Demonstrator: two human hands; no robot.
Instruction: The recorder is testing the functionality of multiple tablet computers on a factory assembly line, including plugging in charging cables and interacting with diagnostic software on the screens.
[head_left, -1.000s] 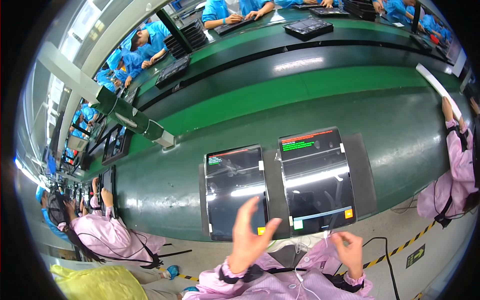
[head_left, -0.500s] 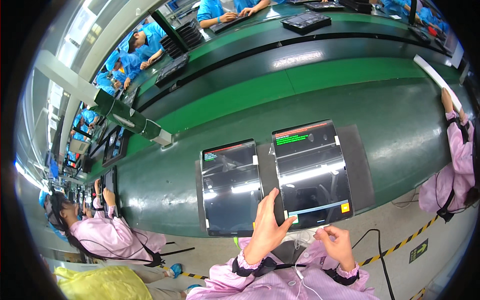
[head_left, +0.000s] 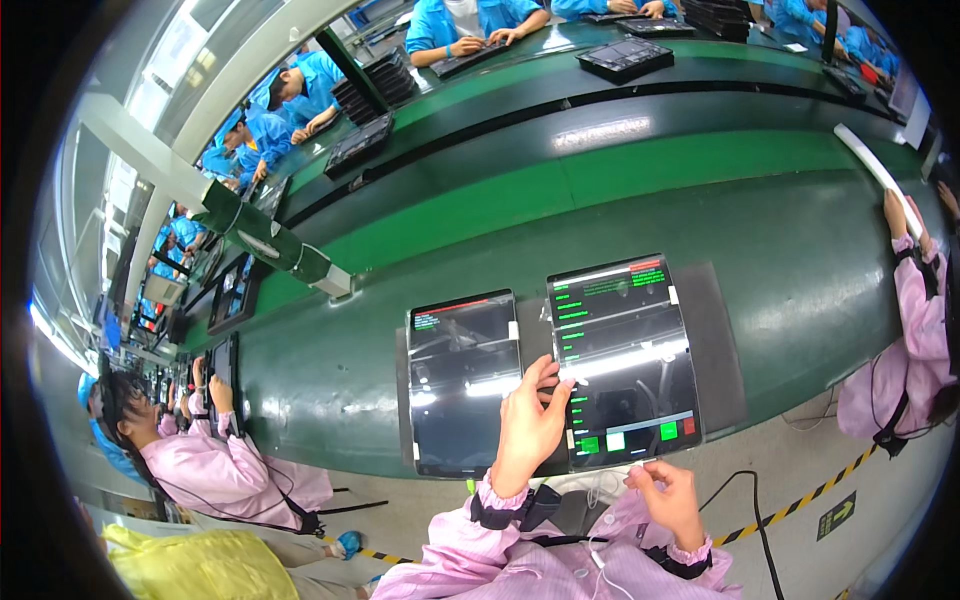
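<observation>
Two black tablets lie side by side on a dark mat, screens up and lit. The right tablet shows a column of green text lines and several coloured squares near its bottom edge. The left tablet is mostly dark, with small text at the top. My left hand is over the gap between them, fingers loosely bent and apart, thumb tip at the right tablet's left edge. Below that tablet's near edge, my right hand has thumb and forefinger pinched; whatever they hold, if anything, is hidden.
The mat lies on a green workbench. A green-wrapped post rises at left. Co-workers in pink sit on either side; the one at right holds a white strip. Across the bench, people in blue handle black frames. White cable hangs before me.
My left hand has moved up off the right tablet's lower corner, its fingers now more bent. That screen has changed to green text lines and new coloured squares. My right hand has barely moved.
</observation>
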